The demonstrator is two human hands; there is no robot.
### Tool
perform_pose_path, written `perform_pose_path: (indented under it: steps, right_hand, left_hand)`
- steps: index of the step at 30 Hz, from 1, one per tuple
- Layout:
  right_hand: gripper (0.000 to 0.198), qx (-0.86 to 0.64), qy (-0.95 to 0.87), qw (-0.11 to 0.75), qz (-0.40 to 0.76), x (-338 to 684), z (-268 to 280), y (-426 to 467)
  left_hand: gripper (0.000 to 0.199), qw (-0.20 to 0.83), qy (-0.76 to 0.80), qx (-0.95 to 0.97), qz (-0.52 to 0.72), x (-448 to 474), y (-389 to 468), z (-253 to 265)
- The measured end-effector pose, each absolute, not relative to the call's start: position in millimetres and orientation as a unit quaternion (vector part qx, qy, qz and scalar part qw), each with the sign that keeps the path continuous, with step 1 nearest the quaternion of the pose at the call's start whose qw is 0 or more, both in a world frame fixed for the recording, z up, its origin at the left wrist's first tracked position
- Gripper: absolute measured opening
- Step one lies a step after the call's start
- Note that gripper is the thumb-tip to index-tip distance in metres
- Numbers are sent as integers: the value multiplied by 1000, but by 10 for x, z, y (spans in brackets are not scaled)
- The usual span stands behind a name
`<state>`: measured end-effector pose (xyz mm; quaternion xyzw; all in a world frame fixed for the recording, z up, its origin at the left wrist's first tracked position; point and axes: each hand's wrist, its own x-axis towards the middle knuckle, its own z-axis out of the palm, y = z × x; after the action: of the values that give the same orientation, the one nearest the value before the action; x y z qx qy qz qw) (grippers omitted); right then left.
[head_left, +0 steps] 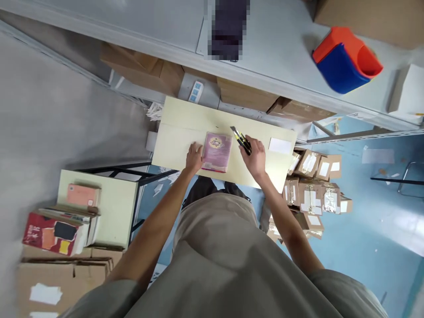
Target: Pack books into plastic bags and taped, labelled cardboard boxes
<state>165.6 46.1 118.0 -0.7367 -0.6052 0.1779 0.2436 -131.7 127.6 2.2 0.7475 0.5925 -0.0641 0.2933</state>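
Note:
On the cream table (180,128) lies a purple book (217,152) with a yellow emblem near its top; its surface looks glossy, perhaps wrapped. My left hand (194,157) rests flat at the book's left edge, fingers stretched out and thumb side touching it. To the right of the book, my right hand (255,155) is wrapped round a black and yellow utility knife (243,141). Its blade end points up and left, above the table and near the book's upper right corner. A white slip of paper (280,145) lies further right.
Several labelled cardboard boxes (309,194) are piled on the floor at right. A grey shelf (159,26) spans the far side, bearing a red and blue holder (347,62). A power strip (196,92) sits behind the table. Books (56,232) are stacked on a side table at left.

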Motion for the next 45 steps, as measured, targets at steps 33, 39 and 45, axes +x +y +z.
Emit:
perform_pose_path:
  steps: [33, 39, 45]
  right_hand:
    - [68, -826, -449, -42, 338, -424, 218, 1515]
    - [68, -826, -458, -51, 323, -458, 161, 1474]
    - [66, -813, -466, -86, 338, -543, 227, 1326]
  left_hand:
    - [72, 340, 279, 895, -76, -1867, 2350, -299]
    - [74, 327, 273, 900, -91, -1841, 2378, -311]
    - [69, 342, 281, 894, -72, -1820, 2395, -337]
